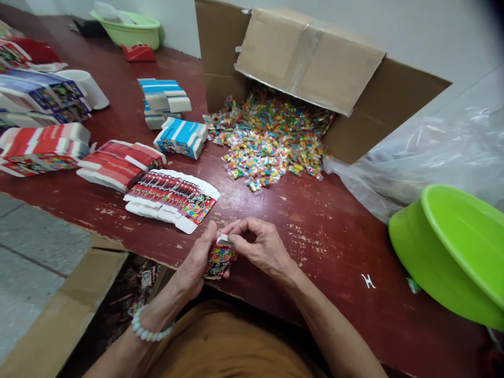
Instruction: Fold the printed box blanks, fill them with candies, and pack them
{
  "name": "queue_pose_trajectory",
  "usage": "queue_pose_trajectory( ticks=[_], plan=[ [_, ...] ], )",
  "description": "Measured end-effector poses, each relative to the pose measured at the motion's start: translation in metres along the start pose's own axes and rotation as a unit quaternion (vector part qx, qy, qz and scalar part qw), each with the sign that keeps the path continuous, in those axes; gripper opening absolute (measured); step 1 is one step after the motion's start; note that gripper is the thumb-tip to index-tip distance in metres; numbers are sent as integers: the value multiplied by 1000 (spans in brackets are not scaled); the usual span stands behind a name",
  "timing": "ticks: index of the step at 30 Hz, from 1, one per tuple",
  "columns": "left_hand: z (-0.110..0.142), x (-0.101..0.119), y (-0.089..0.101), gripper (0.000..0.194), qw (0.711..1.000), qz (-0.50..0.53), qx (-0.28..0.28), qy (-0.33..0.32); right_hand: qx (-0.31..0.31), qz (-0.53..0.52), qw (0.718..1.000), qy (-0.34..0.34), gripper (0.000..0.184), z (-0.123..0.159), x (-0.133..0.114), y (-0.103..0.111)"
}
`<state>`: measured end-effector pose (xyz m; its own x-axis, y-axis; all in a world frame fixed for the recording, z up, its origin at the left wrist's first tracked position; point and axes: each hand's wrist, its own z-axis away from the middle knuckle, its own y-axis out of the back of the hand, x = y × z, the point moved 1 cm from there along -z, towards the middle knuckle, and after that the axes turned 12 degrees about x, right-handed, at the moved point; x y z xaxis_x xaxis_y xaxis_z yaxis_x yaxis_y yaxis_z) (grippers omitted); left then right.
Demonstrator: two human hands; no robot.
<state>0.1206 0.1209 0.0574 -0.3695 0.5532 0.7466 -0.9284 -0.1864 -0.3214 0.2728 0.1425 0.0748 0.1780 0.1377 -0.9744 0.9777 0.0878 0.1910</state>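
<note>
At the table's front edge my left hand (pixel 199 257) is closed round a small red printed candy box (pixel 220 258), held upright. My right hand (pixel 262 244) pinches the white flap at the top of that box between thumb and fingers. Just beyond my left hand lies a fanned row of flattened red boxes (pixel 173 197) with white tabs. Past my hands, a heap of small clear-wrapped colourful candies (pixel 268 142) spills onto the table from a cardboard carton (pixel 311 52) tipped on its side.
Stacks of red boxes (pixel 118 163), blue boxes (pixel 181 137) and purple boxes (pixel 43 94) stand to the left. A green basin (pixel 444 262) is at the right, near clear plastic sheeting (pixel 425 152). Below the table's edge, an open carton (pixel 82 304) holds several filled-looking boxes.
</note>
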Motion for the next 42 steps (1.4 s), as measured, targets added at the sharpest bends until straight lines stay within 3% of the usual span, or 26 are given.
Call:
queue_pose_trajectory(
  ticks=[4, 7, 9, 12, 18, 21, 28, 39, 42],
  plan=[
    [-1, -2, -1, 52, 998, 24, 7, 56, -3, 55, 994, 90, 10, 1, -9, 2],
    [-1, 0, -2, 46, 997, 26, 5, 70, 1, 105, 991, 86, 8, 0, -9, 1],
    [1, 2, -2, 34, 997, 47, 6, 61, -18, 76, 994, 76, 7, -2, -7, 0],
    [4, 5, 0, 27, 995, 81, -3, 52, -49, 14, 999, 11, 8, -5, -4, -1],
    [5, 4, 2, 46, 990, 63, -105, 74, -73, -95, 978, -171, 22, -10, 0, 1],
    [5, 2, 3, 49, 990, 75, -112, 51, -72, -149, 964, -207, 25, -9, 1, 0],
    [6, 6, 4, 74, 993, 65, -91, 41, -68, -197, 961, -181, 20, -7, 3, 0],
    [7, 1, -1, 70, 998, 52, -40, 0, -62, -185, 968, -160, 25, -9, -2, -3],
    [7, -2, -2, 75, 999, 28, -38, -2, -61, -125, 983, -119, 22, -11, -1, 0]
  ],
)
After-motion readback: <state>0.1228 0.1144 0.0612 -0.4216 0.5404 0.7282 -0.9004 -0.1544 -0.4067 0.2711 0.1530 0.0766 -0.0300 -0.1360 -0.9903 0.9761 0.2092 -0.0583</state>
